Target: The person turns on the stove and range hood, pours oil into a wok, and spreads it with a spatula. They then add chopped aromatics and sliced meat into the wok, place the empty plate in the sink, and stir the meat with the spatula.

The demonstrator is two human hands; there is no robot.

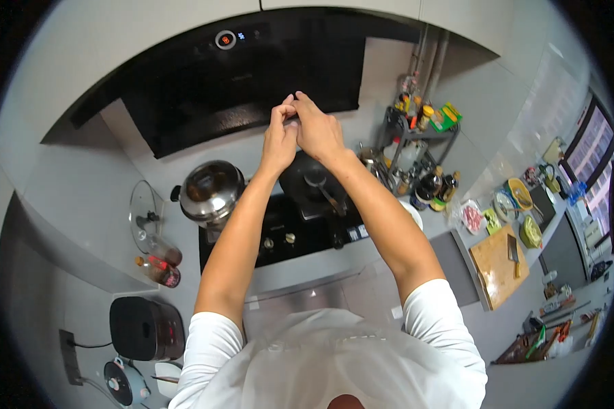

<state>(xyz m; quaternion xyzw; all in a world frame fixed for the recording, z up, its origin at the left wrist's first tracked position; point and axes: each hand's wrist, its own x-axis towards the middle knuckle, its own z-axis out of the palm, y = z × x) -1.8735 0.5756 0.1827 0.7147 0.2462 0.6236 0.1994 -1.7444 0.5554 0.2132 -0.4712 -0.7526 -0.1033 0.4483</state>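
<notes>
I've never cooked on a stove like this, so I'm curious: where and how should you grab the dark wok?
I'd grip the wok by its long handle, near the free end, coming from the person's side. The handle juts toward the person, past the round body, leaving its end clear of the ladle resting inside.

From the person's head, one wide view faces forward and down, close above the stove and tabletop.

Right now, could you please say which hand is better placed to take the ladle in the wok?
Probably the right hand: the ladle handle slants toward that arm, away from the left hand.
</notes>
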